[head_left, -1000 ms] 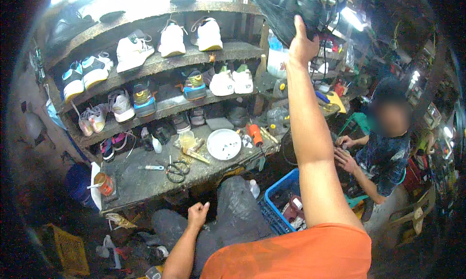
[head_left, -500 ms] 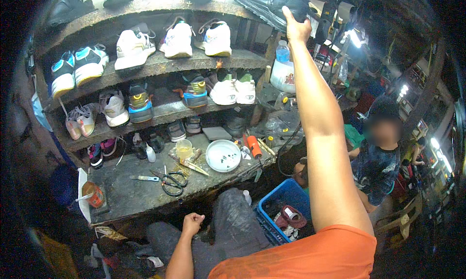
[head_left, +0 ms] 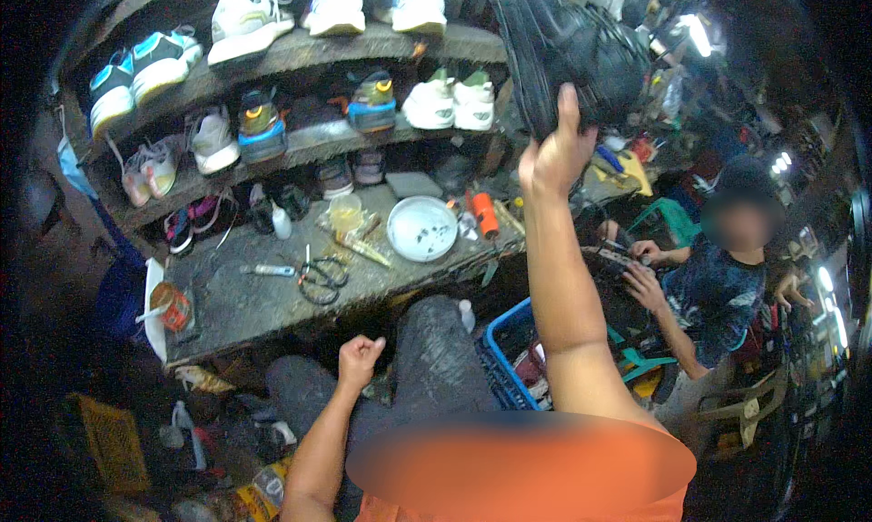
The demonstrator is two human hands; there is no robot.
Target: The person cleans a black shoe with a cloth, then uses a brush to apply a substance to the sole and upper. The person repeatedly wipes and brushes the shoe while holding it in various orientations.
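My right hand is raised at the upper right, its fingers closed on a large black leather shoe, with the thumb lying along its near side. Part of the shoe runs out of the top of the view. Over my lap, my left hand is curled into a loose fist, and nothing shows in it. Beyond that hand, the workbench carries black-handled scissors, a cutter knife, a white bowl with dark bits in it, and a cup of yellowish glue.
Shelves with several sneakers rise behind the bench. An orange tool lies by the bowl. A blue crate holding footwear stands right of my knees. At right, another person works with both hands. An orange can sits at bench left.
My right hand has brought the black shoe down and nearer from the top shelf area. My left hand has risen slightly in the view. The head view has tilted downward.
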